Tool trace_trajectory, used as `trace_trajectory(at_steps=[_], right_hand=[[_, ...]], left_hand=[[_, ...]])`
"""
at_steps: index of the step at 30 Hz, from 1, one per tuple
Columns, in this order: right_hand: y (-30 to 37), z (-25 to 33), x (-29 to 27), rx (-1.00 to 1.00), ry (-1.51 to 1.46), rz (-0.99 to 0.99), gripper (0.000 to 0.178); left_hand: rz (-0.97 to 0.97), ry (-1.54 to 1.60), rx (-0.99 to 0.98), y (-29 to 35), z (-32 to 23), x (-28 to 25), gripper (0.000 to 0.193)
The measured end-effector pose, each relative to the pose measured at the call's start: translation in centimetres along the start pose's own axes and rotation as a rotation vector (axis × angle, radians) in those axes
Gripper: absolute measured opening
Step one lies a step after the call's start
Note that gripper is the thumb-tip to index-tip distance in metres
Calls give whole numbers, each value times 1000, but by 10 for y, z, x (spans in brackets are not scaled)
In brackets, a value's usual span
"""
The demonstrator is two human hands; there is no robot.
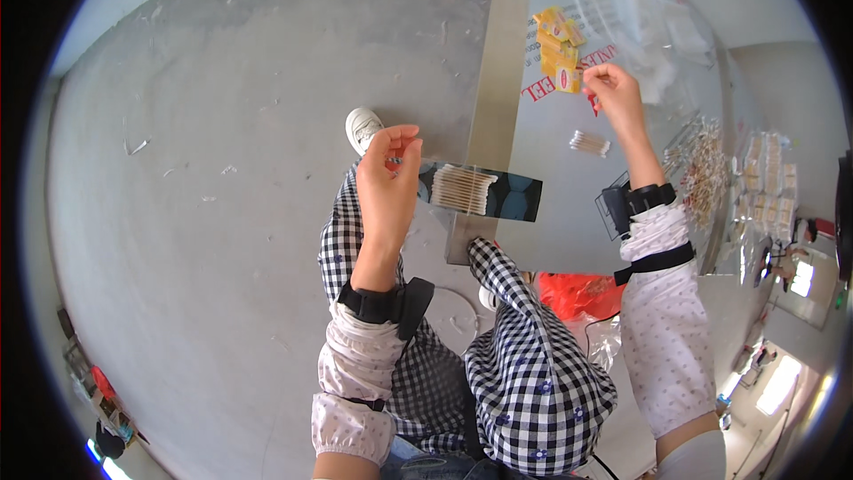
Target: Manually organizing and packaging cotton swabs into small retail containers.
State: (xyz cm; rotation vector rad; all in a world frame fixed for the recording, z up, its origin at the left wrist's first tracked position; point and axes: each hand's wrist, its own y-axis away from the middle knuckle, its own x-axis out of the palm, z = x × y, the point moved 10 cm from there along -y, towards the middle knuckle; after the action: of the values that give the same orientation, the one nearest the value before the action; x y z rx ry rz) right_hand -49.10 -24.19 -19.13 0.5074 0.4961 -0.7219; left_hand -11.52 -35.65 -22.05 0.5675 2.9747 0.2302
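My left hand [389,182] is raised beside the left end of a narrow dark board [520,198] with round blue-grey patches. Its fingers curve toward the thumb, with a visible gap and nothing held between them. A row of cotton swabs [462,189] lies side by side on this board. Over the grey table [551,240], my right hand [617,100] has bent fingers and a thumb slightly apart, right next to a group of small yellow packets [558,52]. Whether its fingertips touch the nearest packet is hard to see. Below that hand lies a small bundle of cotton swabs [589,143].
Clear plastic sheeting [653,27] covers the table's far right. A heap of loose cotton swabs [697,164] and stacked swab bundles [769,180] lie at the right. A metal beam [496,98] runs along the table's left edge. A red plastic bag [577,295] sits near my knee.
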Motion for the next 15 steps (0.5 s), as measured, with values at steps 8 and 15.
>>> trace_trajectory(at_steps=[8, 15], right_hand=[[3, 39, 23, -352, 490, -27, 37], [-16, 20, 16, -270, 470, 21, 35]], left_hand=[[68, 0, -56, 0, -3, 7, 17], [71, 19, -59, -1, -3, 8, 16]])
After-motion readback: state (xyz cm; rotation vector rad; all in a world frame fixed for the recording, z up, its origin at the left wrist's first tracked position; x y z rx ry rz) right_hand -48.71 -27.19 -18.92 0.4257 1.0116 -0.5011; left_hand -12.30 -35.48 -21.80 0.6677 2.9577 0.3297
